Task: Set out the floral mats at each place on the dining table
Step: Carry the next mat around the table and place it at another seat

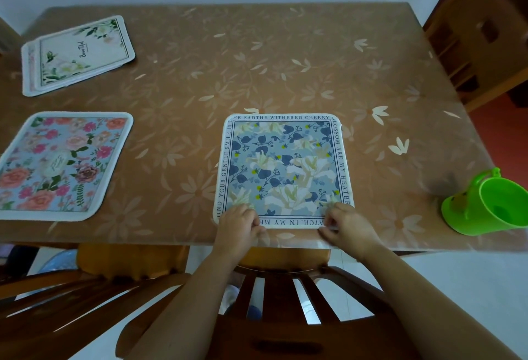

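A blue floral mat [283,165] with lettering round its border lies flat on the dining table [285,54], close to the near edge. My left hand [239,221] pinches its near left corner and my right hand [347,224] pinches its near right corner. A pink rose mat [61,164] lies at the left near place. At the far left lies a small stack of white floral mats [78,54], the top one white with green leaves.
A green plastic cup [491,202] lies tipped near the table's right front edge. Wooden chairs stand below the near edge [274,294], at the lower left [71,302] and at the far right [468,45]. A wall runs behind the table.
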`<state>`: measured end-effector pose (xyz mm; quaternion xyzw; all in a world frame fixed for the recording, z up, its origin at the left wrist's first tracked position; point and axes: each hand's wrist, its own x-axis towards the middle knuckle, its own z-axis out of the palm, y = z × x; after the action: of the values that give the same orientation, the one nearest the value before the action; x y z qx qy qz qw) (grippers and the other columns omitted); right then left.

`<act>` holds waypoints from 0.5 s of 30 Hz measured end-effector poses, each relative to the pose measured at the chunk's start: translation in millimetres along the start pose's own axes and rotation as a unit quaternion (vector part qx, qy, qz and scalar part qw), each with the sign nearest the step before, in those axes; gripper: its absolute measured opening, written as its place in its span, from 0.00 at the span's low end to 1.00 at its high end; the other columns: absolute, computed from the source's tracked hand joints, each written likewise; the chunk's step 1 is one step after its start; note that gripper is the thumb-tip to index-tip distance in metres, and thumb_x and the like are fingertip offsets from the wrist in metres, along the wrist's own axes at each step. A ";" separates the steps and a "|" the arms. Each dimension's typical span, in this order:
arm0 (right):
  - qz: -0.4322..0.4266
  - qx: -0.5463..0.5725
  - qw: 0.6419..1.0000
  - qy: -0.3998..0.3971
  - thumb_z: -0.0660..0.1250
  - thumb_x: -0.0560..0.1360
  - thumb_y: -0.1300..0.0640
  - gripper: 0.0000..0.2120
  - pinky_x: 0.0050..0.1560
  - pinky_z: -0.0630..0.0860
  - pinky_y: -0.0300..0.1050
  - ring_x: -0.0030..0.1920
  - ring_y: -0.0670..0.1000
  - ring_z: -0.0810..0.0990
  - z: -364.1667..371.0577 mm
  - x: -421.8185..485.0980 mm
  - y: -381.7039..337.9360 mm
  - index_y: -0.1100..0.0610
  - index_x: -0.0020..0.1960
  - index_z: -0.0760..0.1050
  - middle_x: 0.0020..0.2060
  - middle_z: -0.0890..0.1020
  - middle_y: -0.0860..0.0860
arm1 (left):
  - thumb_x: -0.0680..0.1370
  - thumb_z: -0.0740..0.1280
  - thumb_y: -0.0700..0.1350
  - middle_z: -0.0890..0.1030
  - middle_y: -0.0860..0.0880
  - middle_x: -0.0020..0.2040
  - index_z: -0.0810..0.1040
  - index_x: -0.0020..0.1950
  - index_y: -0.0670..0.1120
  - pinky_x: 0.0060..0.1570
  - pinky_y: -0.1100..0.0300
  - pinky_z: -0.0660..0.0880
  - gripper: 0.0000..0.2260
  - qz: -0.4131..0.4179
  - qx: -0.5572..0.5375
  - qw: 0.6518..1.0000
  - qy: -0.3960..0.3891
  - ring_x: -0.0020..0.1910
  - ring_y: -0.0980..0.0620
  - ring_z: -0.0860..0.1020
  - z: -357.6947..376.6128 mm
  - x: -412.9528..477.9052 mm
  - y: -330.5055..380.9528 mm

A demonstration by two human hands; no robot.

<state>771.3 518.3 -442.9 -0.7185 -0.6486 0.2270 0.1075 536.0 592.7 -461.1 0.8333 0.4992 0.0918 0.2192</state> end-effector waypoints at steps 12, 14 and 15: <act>-0.008 -0.009 1.000 0.019 0.68 0.70 0.56 0.10 0.47 0.67 0.38 0.51 0.53 0.73 4.6 -1.9 -0.8 0.61 0.47 0.73 0.48 0.76 0.55 | 0.72 0.69 0.48 0.75 0.49 0.43 0.75 0.40 0.43 0.49 0.56 0.65 0.09 0.013 0.027 1.000 0.000 0.46 0.49 0.71 0.4 -0.6 0.2; -0.011 -0.005 1.000 0.026 0.68 0.70 0.57 0.10 0.49 0.69 0.41 0.53 0.54 0.73 5.3 -1.9 -1.9 0.62 0.48 0.74 0.49 0.76 0.56 | 0.72 0.69 0.47 0.76 0.48 0.43 0.76 0.41 0.42 0.49 0.56 0.66 0.08 0.001 0.020 1.000 0.014 0.47 0.49 0.71 0.4 0.6 -0.9; -0.013 -0.004 1.000 0.027 0.69 0.70 0.57 0.10 0.51 0.70 0.42 0.53 0.55 0.73 5.9 -1.9 -2.4 0.62 0.49 0.75 0.50 0.77 0.56 | 0.72 0.69 0.47 0.76 0.48 0.44 0.76 0.41 0.42 0.49 0.56 0.66 0.08 -0.007 0.014 1.000 0.017 0.47 0.49 0.71 -0.4 1.3 -1.7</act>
<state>766.4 515.9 -446.6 -0.7166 -0.6555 0.2032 0.1247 535.1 594.7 -461.6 0.8313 0.5094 0.0972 0.2000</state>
